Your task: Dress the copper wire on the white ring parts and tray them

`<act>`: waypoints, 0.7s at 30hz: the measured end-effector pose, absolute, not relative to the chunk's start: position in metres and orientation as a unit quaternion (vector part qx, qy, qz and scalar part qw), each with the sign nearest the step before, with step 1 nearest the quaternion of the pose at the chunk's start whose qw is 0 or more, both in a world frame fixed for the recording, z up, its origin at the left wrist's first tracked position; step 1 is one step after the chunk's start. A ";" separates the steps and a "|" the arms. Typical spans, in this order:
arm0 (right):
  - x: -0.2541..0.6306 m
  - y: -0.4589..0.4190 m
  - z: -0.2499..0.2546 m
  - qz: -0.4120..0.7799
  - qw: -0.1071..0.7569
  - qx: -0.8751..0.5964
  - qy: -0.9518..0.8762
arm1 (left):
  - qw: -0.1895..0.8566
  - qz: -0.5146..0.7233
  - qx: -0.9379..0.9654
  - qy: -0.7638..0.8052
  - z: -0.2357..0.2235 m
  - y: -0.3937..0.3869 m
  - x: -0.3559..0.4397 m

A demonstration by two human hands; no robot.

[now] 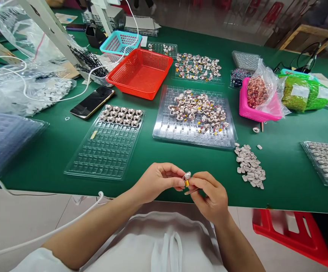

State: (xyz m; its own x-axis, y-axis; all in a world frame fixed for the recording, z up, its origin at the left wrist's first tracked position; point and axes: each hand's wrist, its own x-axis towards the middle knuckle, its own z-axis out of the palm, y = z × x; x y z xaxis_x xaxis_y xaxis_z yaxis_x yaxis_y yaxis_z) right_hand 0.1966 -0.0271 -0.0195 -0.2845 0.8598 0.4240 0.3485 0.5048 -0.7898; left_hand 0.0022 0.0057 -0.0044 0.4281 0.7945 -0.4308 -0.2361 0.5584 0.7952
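Observation:
Between my hands, just above the table's front edge, is a small whitish earbud-like part point(187, 175) with a yellow piece below it. My left hand point(159, 181) pinches it from the left, thumb against forefinger. From the other side, the fingers of my right hand point(209, 192) close on the same part; a thin dark item lies under them, too small to name. Beyond my hands, a clear tray point(159, 132) carries a heap of similar parts with wires and yellow bits point(194, 107). Loose grey-white oval caps point(250, 164) lie to the right.
At left, a clear tray point(101, 158) has rows of finished-looking shells point(121, 115) at its far end. Behind are a phone point(93, 102), a red basket point(141, 71) and a blue basket point(118, 41). A pink basket point(260, 109) stands right. Another filled tray point(326, 162) sits far right.

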 end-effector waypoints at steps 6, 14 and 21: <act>0.199 -0.026 -0.025 0.273 0.423 -0.382 -0.776 | 0.762 0.347 0.332 0.434 -0.001 0.004 0.001; 0.202 -0.024 -0.015 0.243 0.403 -0.346 -0.811 | 0.768 0.346 0.325 0.429 0.004 -0.003 0.000; 0.193 -0.027 -0.013 0.151 0.452 -0.372 -0.796 | 0.758 0.379 0.333 0.413 0.018 0.001 0.002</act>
